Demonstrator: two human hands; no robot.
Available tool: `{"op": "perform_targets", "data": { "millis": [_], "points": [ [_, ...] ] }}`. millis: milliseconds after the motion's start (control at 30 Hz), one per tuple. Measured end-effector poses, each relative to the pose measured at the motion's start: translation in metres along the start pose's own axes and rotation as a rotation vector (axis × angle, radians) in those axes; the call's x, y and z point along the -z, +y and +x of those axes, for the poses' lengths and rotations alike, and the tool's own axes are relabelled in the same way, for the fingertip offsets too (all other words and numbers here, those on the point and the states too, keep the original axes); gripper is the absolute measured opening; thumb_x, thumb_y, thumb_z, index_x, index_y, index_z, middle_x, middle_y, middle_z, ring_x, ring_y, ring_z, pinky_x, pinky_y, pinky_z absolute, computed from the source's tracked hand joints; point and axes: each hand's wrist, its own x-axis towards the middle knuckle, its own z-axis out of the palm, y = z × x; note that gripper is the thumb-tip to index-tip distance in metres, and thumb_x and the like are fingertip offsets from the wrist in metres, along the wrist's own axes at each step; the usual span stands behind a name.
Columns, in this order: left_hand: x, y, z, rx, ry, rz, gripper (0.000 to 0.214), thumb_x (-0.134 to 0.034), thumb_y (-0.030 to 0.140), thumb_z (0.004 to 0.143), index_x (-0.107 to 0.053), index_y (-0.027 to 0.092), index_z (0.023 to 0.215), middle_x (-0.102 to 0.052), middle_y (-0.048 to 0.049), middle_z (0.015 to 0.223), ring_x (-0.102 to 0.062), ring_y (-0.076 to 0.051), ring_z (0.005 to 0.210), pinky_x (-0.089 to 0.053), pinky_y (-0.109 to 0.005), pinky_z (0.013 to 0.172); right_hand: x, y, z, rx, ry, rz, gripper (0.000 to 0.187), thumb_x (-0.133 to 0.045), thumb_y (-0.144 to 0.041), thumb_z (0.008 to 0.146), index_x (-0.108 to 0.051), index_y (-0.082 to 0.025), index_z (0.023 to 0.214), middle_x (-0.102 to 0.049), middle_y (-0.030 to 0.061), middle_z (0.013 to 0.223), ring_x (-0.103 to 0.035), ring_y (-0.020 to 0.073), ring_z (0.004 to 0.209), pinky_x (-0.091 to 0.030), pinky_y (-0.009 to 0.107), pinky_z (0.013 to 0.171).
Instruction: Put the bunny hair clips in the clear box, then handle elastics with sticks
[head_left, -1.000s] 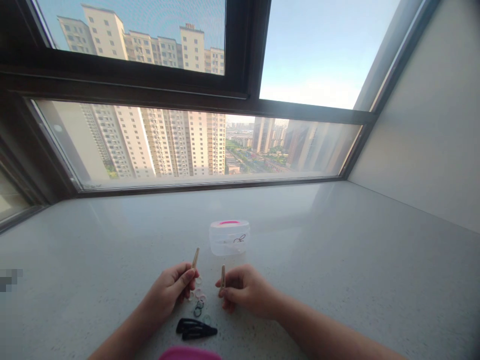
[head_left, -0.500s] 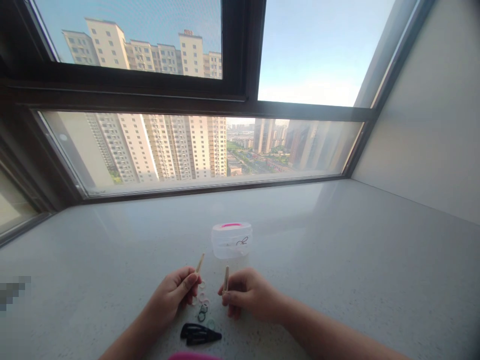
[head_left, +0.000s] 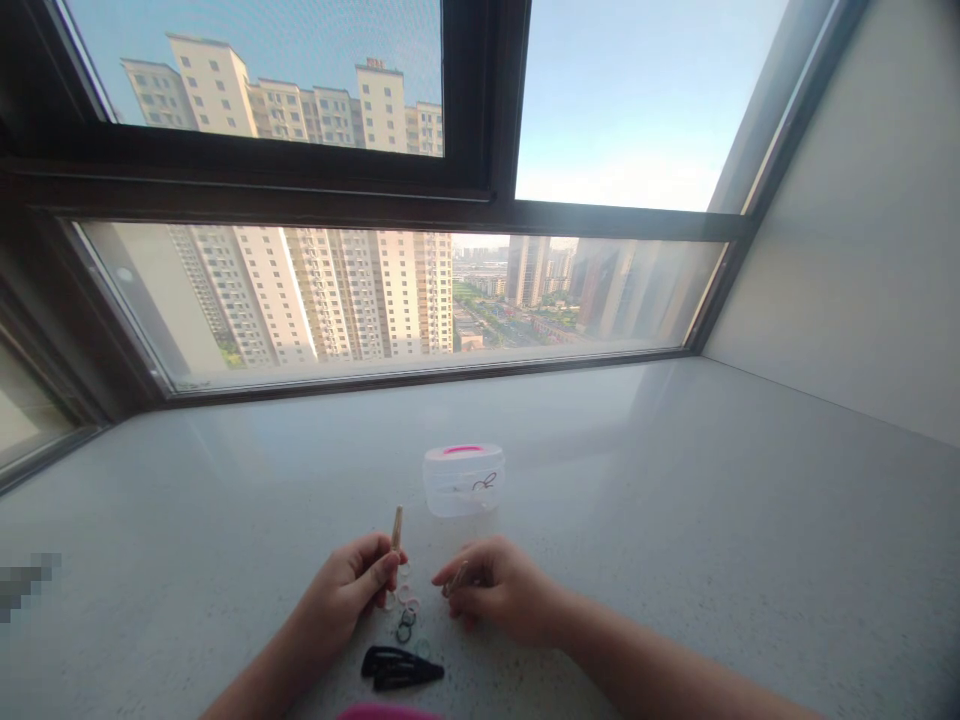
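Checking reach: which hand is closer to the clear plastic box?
Right. The right hand, gripping a tan clip, is just this side of the box; the left hand, with an upright clip, is farther left.

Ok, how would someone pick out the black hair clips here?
Find the pale window sill below the big window. Near its front edge, just nearer than the gap between the left hand and right hand, lie the black hair clips. Unlike the small coloured rings just beyond them, they are long, flat and dark.
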Motion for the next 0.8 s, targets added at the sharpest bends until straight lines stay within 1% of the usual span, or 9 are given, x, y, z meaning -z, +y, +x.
{"op": "perform_targets", "data": {
  "millis": [200, 467, 800],
  "points": [
    [0.0004, 0.0011, -0.001, -0.006, -0.014, 0.006, 0.027, -0.056, 0.04, 0.075, -0.063, 0.014, 0.076, -0.053, 0.0029, 0.059, -0.046, -0.012, 0.053, -0.035, -0.021, 0.05, 0.0018, -0.0024, -0.0003, -0.03, -0.041, 0.105, 0.035, -0.062, -0.04, 0.068, -0.062, -0.011, 0.086, -0.053, -0.001, 0.056, -0.052, 0.0105, 0.05, -0.043, 0.025, 0.052],
    [0.0025, -0.0037, 0.0006, -0.028, -0.04, -0.013, 0.024, -0.055, 0.037, 0.077, -0.062, 0.013, 0.078, -0.055, 0.002, 0.061, -0.045, -0.011, 0.053, -0.035, -0.021, 0.05, 0.0017, -0.007, -0.0018, -0.02, -0.063, 0.111, 0.03, -0.058, -0.039, 0.071, -0.059, -0.011, 0.082, -0.049, -0.0015, 0.062, -0.05, 0.009, 0.049, -0.04, 0.023, 0.048],
    [0.0024, -0.007, 0.0025, -0.023, -0.033, 0.008, 0.026, -0.052, 0.039, 0.078, -0.059, 0.014, 0.079, -0.051, 0.0033, 0.06, -0.044, -0.011, 0.051, -0.033, -0.02, 0.048, 0.0008, -0.0023, -0.0003, 0.003, -0.063, 0.076, 0.02, -0.051, -0.032, 0.075, -0.054, -0.013, 0.08, -0.047, -0.0026, 0.061, -0.048, 0.0069, 0.046, -0.039, 0.019, 0.044]
  ]
}}
